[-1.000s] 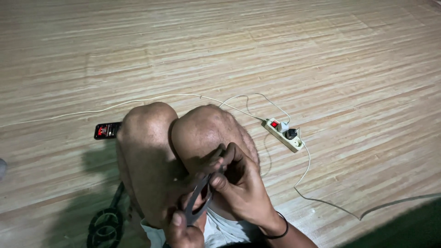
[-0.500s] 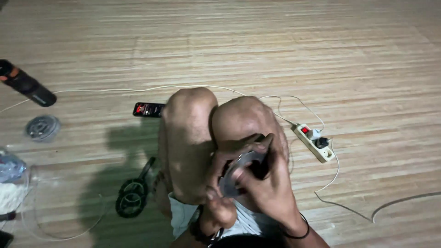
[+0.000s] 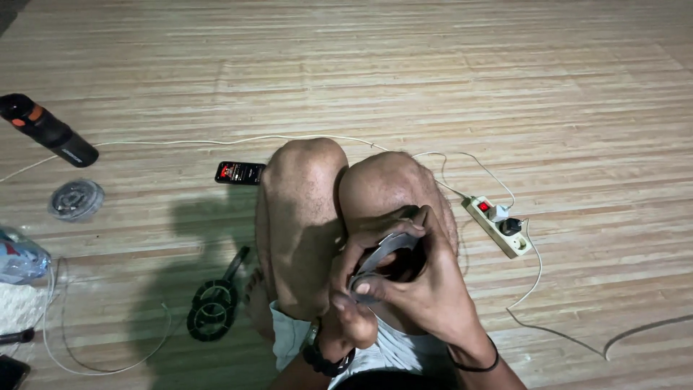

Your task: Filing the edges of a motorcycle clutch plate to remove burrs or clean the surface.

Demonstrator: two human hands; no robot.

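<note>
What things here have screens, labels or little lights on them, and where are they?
Phone: flat on the floor left of the knees, black rectangle, lit screen with red.
Bottle: lying at far left, dark cylinder, orange patch near the cap.
Power strip: on the floor right of the knees, pale bar, red lit switch, plugs in it.
Plastic bottle: left edge, clear, label partly cut off.

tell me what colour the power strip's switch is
Red, on the white power strip, seen in the head view.
</note>
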